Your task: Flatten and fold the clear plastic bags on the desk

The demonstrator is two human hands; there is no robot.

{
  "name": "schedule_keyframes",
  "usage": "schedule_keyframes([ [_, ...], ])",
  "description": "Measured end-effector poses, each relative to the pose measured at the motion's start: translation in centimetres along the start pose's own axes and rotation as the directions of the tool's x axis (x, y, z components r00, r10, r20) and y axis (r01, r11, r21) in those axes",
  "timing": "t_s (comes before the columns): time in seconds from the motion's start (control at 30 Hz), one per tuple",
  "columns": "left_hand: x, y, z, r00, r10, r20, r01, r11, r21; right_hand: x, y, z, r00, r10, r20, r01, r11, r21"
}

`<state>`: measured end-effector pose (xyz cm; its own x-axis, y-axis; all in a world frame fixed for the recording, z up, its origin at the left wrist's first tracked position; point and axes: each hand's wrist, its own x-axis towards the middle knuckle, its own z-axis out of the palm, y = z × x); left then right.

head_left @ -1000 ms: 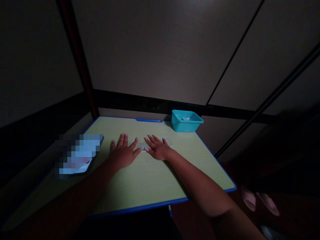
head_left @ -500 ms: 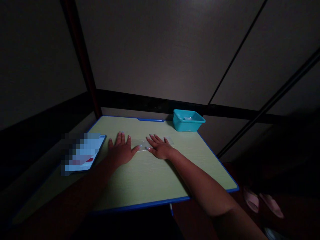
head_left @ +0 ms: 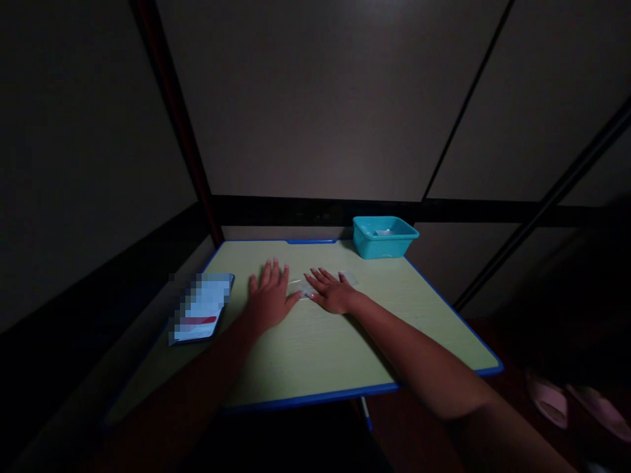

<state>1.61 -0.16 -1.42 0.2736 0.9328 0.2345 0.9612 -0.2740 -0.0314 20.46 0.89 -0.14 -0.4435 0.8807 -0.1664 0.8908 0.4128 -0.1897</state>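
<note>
A flat, clear plastic piece point(head_left: 296, 287), which looks like a thin bag or film, lies on the light green table. My left hand point(head_left: 269, 302) is palm down at its left end, fingers spread, with the thumb reaching onto the plastic. Across the middle and right part of it rests my right hand point(head_left: 332, 294), also palm down with fingers spread. The two thumb tips almost meet. Both palms hide much of the plastic; one end shows beyond the right fingers.
A turquoise basket point(head_left: 384, 247) with something whitish inside stands at the table's back right corner. To the left lies a lit tablet or phone point(head_left: 204, 312), partly blurred out. The table point(head_left: 315, 361) has a blue rim; a wall rises behind it. Pink slippers point(head_left: 549, 401) are on the floor at right.
My left hand has slid right, closer to my right hand, and less plastic shows between them. The right hand stays on the plastic. The whole view has shifted slightly.
</note>
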Motion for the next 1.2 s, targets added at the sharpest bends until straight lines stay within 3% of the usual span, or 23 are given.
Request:
schedule_keyframes([
  [0.1, -0.3, 1.0, -0.3, 0.966, 0.258, 0.02, -0.254, 0.962, -0.102, 0.2, 0.1, 0.2, 1.0, -0.005, -0.003, 0.005, 1.0, -0.011],
  [0.17, -0.4, 1.5, -0.2, 0.928, 0.365, 0.073, -0.349, 0.922, -0.168, 0.2, 0.2, 0.3, 1.0, -0.009, -0.005, 0.009, 1.0, -0.01],
  [0.27, -0.4, 1.7, 0.1, 0.905, 0.405, 0.131, -0.37, 0.9, -0.23, 0.2, 0.2, 0.3, 1.0, -0.007, -0.012, 0.007, 1.0, 0.0],
  [0.47, -0.1, 1.3, 0.6, 0.912, 0.385, 0.141, -0.342, 0.904, -0.256, 0.0, 0.0, 0.1, 1.0, 0.008, 0.003, -0.008, 1.0, 0.002],
  [0.7, 0.1, 0.3, 1.6, 0.946, 0.281, 0.162, -0.256, 0.953, -0.161, -0.2, -0.3, -0.2, 1.0, 0.006, 0.013, -0.006, 1.0, 0.005],
  [0.93, -0.3, -0.2, 0.0, 0.959, 0.16, 0.235, -0.149, 0.987, -0.063, -0.2, -0.4, -0.2, 1.0, 0.005, 0.013, -0.005, 1.0, 0.009],
  [1.2, -0.1, -0.6, 0.0, 0.961, -0.199, 0.19, 0.181, 0.977, 0.109, 0.0, -0.1, 0.1, 1.0, 0.009, -0.005, -0.009, 1.0, 0.02],
])
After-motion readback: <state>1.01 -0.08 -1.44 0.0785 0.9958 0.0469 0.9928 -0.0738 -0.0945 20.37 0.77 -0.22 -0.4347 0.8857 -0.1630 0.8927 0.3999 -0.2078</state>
